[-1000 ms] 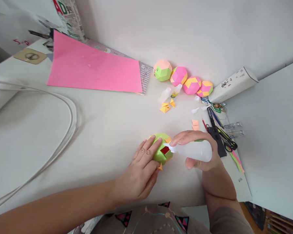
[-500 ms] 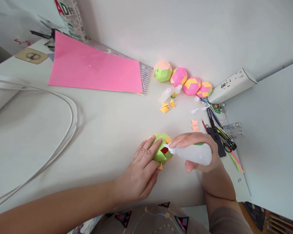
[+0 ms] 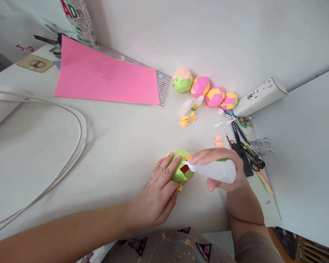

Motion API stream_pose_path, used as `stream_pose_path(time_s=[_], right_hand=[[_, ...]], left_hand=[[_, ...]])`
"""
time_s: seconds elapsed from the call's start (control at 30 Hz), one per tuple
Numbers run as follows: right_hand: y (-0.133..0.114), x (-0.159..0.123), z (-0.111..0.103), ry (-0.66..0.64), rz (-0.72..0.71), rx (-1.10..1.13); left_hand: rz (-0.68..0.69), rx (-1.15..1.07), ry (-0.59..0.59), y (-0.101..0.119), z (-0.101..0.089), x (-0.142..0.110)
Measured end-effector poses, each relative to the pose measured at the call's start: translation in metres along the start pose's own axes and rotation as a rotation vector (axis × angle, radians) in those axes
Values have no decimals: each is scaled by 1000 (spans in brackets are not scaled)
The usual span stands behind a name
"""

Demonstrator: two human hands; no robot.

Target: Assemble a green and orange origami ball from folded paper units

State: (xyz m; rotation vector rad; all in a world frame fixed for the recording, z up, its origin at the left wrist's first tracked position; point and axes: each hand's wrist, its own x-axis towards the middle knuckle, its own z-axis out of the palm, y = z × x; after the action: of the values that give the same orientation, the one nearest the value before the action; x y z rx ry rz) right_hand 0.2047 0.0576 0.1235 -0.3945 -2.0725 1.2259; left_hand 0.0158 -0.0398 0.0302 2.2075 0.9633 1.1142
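Leftmost, white cables (image 3: 79, 135) loop across the table (image 3: 120, 146), and a pink sheet (image 3: 106, 78) lies beyond them, well clear of the work. Near the table's front edge the left hand (image 3: 159, 193) rests its fingers flat against the green paper ball (image 3: 181, 170), steadying it rather than closing around it, so its grip is loose and mostly open. Just right, the right hand (image 3: 222, 170) is clenched around a white glue bottle (image 3: 216, 171), whose nozzle touches the ball's open red-and-orange gap. A hard squeeze would likely flood the seam and smear the left fingertips; with so light a hold, the ball could also roll off the nozzle. Further right lie four finished balls (image 3: 205, 89), paper scraps (image 3: 186, 120) and scissors (image 3: 253, 159).
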Motion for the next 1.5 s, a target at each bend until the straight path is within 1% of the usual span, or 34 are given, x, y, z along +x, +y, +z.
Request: stream_pose_path(time_s=[0.27,0.5,0.8,1.03,1.17,1.27,1.33,1.5], right_hand=[[3,-3,3,-5,-25,48],[1,1,-2,0,-17,14],[2,-2,2,-17,-43,-1],[0,1,-2,46,13,-5],[0,0,1,93,66,55],[0,0,3,99,108,103],[-1,-1,1,118,108,111],[-6,-8,-10,193,55,118]], left_hand=[[-2,5,-10,1,-1,-1],[-12,-1,-7,1,0,0],[2,3,-1,0,1,-1],[-5,-7,3,0,1,-1],[-5,-1,-5,0,0,0],[-4,4,-7,0,0,0],[-1,2,-1,0,0,0],[6,5,11,0,0,0]])
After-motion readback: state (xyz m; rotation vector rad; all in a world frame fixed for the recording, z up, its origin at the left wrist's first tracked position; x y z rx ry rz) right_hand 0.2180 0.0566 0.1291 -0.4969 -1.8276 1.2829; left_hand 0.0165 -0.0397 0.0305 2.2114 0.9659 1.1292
